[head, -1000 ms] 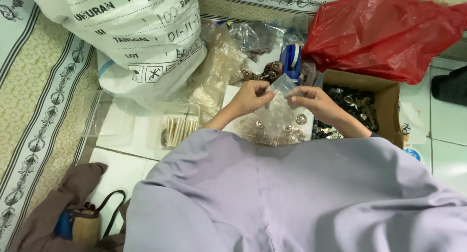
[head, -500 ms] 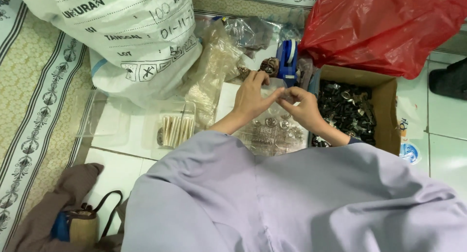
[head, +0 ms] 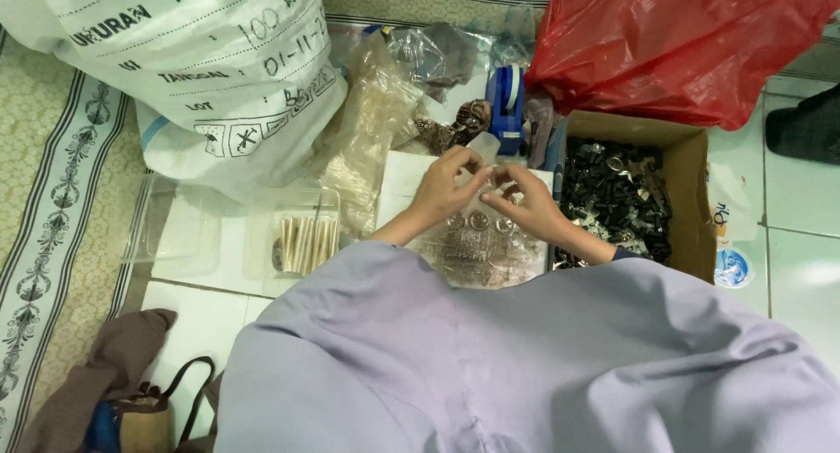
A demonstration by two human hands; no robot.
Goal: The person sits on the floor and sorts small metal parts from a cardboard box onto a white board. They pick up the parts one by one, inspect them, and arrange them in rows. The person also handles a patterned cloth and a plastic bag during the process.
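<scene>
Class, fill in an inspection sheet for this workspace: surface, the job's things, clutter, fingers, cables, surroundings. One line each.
Surface: white tiled floor, patterned mat at left.
Job's things: clear plastic bag of small round metal pieces, under both hands.
Clutter: cardboard box of dark metal parts, blue tape dispenser, clear tray of pale sticks.
Fingers: left hand and right hand meet, fingertips pinching something small; what, cannot tell.
Cables: nothing seen.
Surroundings: white printed sack, red plastic bag.
</scene>
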